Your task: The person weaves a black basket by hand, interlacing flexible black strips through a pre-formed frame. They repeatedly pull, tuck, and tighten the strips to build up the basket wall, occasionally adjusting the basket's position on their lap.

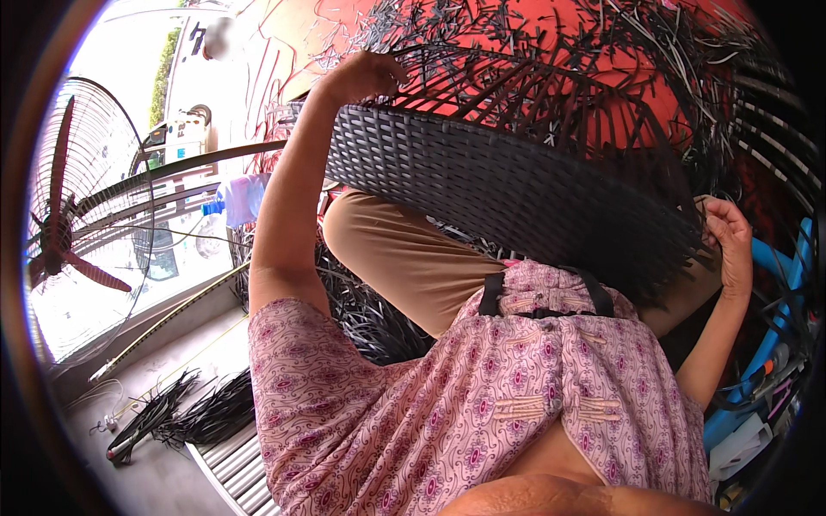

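A black woven wicker panel (482, 168) lies across my lap, its weave tight on the near face, with dark open ribs (551, 99) behind. Over its far left end, my left hand (366, 77) is closed with bent fingers; what they grip, if anything, is hidden. At the panel's right end my right hand (728, 234) is closed, thumb and fingers pinched beside the loose ends of black flat strips (680, 258). A strip seems to be in that pinch, though its tip is hard to make out.
Cut black strips (516, 26) litter the red floor (297, 43). To the left stand a fan (69, 224) and a plastic bottle (209, 234). Bundles of black strips (211, 413) lie by a slatted grey piece (237, 473). Blue tubing (774, 327) rises close to my right forearm.
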A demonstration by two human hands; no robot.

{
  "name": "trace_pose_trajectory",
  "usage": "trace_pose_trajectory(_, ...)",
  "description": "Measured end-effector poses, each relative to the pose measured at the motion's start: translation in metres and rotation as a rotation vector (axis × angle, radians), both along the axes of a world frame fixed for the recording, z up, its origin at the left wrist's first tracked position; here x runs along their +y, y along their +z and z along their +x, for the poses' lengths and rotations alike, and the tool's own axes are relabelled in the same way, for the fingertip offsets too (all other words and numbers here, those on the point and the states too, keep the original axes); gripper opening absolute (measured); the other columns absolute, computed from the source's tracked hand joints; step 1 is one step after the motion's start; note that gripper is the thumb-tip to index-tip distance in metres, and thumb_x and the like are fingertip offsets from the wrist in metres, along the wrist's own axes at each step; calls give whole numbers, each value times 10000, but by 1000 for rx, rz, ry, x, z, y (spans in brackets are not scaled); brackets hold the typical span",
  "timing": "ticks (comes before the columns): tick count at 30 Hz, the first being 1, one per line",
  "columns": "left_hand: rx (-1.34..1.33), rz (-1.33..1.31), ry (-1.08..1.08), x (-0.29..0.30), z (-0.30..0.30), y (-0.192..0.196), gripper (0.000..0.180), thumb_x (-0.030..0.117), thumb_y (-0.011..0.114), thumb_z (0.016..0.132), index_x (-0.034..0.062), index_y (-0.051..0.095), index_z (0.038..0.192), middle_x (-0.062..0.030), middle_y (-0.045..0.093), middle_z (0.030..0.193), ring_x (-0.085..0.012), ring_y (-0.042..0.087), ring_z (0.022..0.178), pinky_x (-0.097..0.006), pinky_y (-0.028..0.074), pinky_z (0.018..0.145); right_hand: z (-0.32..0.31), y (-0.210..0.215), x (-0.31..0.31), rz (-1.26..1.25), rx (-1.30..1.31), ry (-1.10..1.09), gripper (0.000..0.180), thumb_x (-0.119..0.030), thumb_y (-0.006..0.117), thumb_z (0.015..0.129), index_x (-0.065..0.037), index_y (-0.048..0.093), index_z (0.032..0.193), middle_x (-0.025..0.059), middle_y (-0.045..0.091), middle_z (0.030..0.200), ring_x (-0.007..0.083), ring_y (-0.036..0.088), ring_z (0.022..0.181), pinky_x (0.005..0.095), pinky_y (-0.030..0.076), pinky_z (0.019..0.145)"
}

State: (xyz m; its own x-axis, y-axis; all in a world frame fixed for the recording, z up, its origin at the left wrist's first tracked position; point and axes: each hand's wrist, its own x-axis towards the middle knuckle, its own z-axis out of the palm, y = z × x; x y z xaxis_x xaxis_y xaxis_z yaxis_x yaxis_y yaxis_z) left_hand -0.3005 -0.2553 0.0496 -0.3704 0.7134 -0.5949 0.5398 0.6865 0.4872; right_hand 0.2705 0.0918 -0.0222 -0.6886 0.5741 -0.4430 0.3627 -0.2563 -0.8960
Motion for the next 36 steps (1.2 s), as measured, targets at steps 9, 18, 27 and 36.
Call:
trace_pose_trajectory(9,275,198,-295,-5,6,-15,271,23,634,843,124,771,1054,-97,773,935,-249,740,885,-373,568,795,-13,-4,2,-19,-2,9,198,-81,715,924,-41,688,1117,-60,646,898,-6,512,714,151,389,635)
trace_pose_trajectory(18,257,125,-298,0,8,-13,280,63,645,845,164,796,1059,-97,768,906,-253,729,828,-393,567,779,-13,-9,3,-21,32,-44,237,-100,742,919,-51,681,1142,-66,643,916,-5,521,732,148,382,644)
trace_pose_trajectory(27,487,34,-313,10,36,2,310,74,647,856,187,766,1119,-121,767,993,-321,726,927,-436,566,862,-14,-4,3,3,10,-28,218,-108,735,927,-55,686,1132,-77,628,882,-11,510,716,148,375,640)
trace_pose_trajectory(36,639,111,-312,3,36,-14,370,0,615,846,152,717,1167,-166,683,1152,-362,672,1074,-469,528,930,-22,-7,-4,-1,2,-29,252,-103,746,916,-52,683,1154,-74,629,875,-2,489,701,158,369,639)
